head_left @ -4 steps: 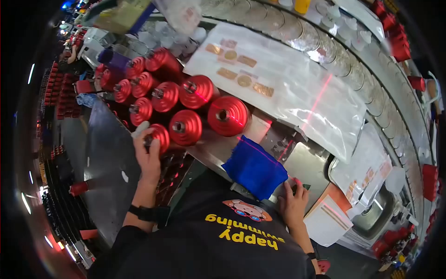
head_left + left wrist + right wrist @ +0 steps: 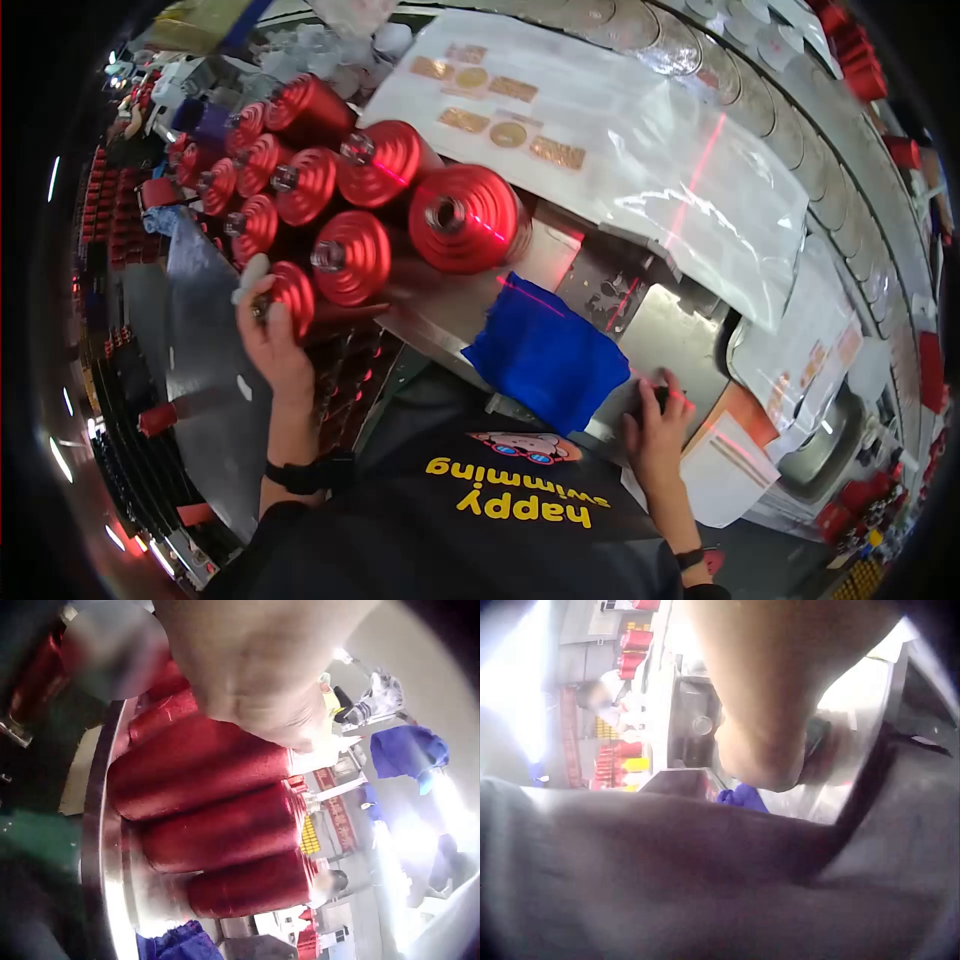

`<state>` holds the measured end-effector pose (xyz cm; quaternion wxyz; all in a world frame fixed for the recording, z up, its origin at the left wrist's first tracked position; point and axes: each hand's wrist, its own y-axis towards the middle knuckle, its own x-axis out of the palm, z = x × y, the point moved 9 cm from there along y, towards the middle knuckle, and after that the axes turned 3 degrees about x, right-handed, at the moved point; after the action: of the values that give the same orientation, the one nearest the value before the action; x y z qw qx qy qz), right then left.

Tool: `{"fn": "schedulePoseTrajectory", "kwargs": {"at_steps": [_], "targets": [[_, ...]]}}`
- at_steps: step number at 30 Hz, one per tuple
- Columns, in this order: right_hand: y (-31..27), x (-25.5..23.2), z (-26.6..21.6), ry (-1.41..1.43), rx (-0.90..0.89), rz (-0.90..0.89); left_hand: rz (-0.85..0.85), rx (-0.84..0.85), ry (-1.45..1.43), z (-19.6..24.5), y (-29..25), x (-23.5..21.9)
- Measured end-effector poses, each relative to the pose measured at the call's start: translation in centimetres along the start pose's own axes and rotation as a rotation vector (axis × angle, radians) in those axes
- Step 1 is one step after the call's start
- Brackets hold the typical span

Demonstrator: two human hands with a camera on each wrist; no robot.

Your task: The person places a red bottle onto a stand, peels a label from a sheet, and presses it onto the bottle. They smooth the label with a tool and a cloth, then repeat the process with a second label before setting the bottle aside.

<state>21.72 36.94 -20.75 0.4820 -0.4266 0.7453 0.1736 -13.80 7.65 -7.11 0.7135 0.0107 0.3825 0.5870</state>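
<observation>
My left hand (image 2: 275,355), with white coverings on its fingertips, grips a red bottle (image 2: 293,296) around its neck. That bottle stands at the near end of a group of red bottles (image 2: 468,215) with stepped shoulders and glass necks. In the left wrist view, the hand (image 2: 255,697) covers the bottle tops beside a row of upright red bottles (image 2: 225,832). My right hand (image 2: 658,435) is low over the metal worktop, just right of a folded blue cloth (image 2: 550,355). A small dark green object (image 2: 816,746) shows at its bent fingers, mostly hidden by the hand.
Clear plastic with gold-printed sheets (image 2: 600,150) lies beyond the bottles. A curved line of round metal plates (image 2: 775,105) runs along the far side. To the right are white papers (image 2: 725,475) and a sink (image 2: 825,440). A dark grey table (image 2: 205,330) stands at the left.
The head view has shifted, so the bottles appear farther left and larger. My left hand stays on the same bottle; my right fingers are slightly farther from the blue cloth.
</observation>
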Motion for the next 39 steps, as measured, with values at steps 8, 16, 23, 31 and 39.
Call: {"fn": "schedulePoseTrajectory", "kwargs": {"at_steps": [8,16,23,31,39], "targets": [[-3.8,-0.7,-0.1,-0.292,-0.109,0.338,0.19,0.091,-0.469,-2.4,-4.4,-2.6],[-5.7,-2.2,0.3,-0.12,-0.16,0.65,-0.116,0.416,-0.806,7.0,-5.9,-6.0],[-7.1,-3.4,-12.0,0.476,-0.444,0.33,-0.971,0.033,-1.332,16.4,-4.5,12.9],[-4.4,-2.4,-10.7,0.0,-0.411,0.47,-1.212,-0.576,-1.34,11.8,-7.1,30.7],[-3.6,-2.1,-9.5,0.085,-0.395,0.411,-1.086,-0.42,-1.335,12.8,-9.3,28.8]]}}
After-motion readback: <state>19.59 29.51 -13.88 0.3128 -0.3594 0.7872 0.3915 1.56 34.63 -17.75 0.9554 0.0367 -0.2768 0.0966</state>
